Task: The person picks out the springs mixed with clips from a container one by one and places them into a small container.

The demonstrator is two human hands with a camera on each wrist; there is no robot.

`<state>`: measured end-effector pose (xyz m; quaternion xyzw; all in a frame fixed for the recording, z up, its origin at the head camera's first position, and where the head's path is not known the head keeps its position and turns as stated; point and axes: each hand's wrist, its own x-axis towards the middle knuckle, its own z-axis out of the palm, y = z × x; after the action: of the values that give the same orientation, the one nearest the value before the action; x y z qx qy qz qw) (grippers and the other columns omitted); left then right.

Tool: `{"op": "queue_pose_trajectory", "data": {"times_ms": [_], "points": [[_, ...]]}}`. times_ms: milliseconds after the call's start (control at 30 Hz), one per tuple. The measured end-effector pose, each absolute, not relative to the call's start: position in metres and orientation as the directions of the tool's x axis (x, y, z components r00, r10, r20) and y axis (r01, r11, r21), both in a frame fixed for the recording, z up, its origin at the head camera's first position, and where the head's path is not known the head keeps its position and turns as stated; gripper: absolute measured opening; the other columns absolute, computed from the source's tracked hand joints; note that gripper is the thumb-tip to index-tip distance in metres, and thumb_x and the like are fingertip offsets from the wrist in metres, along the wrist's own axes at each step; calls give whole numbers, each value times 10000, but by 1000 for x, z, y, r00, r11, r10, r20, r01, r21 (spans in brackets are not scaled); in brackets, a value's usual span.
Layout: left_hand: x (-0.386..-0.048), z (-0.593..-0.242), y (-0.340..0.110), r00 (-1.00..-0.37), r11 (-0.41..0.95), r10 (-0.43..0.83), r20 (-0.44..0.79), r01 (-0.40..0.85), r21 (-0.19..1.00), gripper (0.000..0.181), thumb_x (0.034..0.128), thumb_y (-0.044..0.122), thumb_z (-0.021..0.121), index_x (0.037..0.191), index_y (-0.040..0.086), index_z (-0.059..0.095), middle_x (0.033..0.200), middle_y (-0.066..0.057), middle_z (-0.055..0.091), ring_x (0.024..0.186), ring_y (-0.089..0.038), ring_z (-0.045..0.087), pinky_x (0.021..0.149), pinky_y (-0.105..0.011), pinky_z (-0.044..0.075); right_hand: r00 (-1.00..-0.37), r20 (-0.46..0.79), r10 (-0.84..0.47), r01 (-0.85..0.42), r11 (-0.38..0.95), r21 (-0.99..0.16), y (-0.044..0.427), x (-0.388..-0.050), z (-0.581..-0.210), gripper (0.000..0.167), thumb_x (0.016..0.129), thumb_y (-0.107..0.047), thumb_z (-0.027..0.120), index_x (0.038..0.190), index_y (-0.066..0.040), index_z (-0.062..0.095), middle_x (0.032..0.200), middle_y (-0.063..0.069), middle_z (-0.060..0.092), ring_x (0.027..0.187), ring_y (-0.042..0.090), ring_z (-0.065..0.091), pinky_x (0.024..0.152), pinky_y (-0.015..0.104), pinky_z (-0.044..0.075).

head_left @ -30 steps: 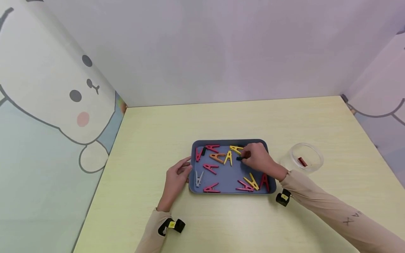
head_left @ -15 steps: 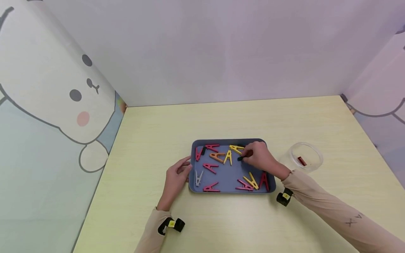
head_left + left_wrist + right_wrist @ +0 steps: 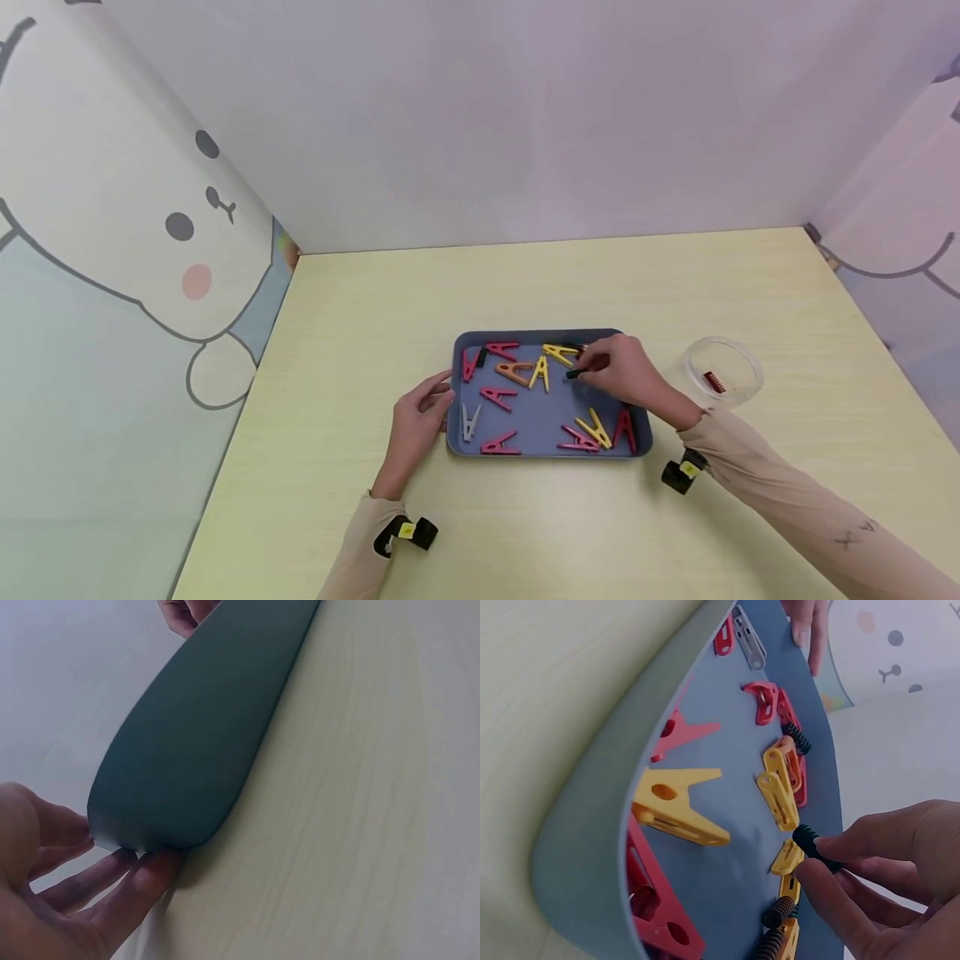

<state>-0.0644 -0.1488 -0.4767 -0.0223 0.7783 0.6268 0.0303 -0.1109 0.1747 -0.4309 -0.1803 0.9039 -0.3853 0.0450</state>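
Note:
My right hand [image 3: 626, 371] pinches a small dark coil spring [image 3: 805, 838] between thumb and fingers, just over the far right part of a blue-grey tray [image 3: 536, 425]. One end of the spring sticks out past the fingertips. Beneath it lie yellow clips [image 3: 777, 801] and a brown spring [image 3: 778, 912]. My left hand [image 3: 415, 425] touches the tray's left end, its fingertips against the outer wall in the left wrist view. Several red clips [image 3: 498, 397], an orange clip [image 3: 514, 373], a grey clip [image 3: 470, 422] and another dark spring [image 3: 482, 357] lie spread in the tray.
A clear round tub [image 3: 760, 367] stands right of the tray, with a dark red ribbed piece [image 3: 714, 382] inside. The pale wooden table [image 3: 360, 308] meets a plain wall behind, with a cartoon-printed wall [image 3: 112, 167] on the left.
My right hand has shifted slightly to the right, still holding the dark spring, whose end has turned a little. The left hand has stayed at the tray's edge.

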Motion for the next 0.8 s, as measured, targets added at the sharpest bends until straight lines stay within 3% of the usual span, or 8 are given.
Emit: {"op": "queue_pose_trajectory", "data": {"times_ms": [433, 667, 800], "points": [[-64, -475, -149, -996, 221, 7, -87, -84, 972, 339, 914, 103, 632, 1253, 111, 626, 1101, -160, 634, 939, -269, 649, 570, -300, 568, -952, 14, -306, -208, 612, -763, 183, -102, -420, 53, 762, -30, 755, 807, -56, 742, 843, 58, 674, 692, 140, 624, 605, 266, 521], [-58, -447, -144, -996, 218, 37, -82, -73, 973, 352, 920, 30, 595, 1270, -10, 581, 1118, -259, 603, 976, -375, 624, 595, -381, 574, -961, -33, -274, -143, 597, -790, 186, -98, -416, 62, 770, -45, 756, 825, -69, 742, 809, 41, 664, 652, 144, 620, 567, 263, 526], [-56, -439, -143, -995, 234, 36, -98, -87, 968, 355, 922, 26, 590, 1275, -13, 575, 1127, -263, 601, 985, -379, 621, 617, -402, 575, -958, -47, -284, -130, 571, -811, 189, -95, -413, 66, 782, -50, 753, 846, -62, 740, 801, 42, 665, 635, 155, 628, 562, 270, 529]]}}
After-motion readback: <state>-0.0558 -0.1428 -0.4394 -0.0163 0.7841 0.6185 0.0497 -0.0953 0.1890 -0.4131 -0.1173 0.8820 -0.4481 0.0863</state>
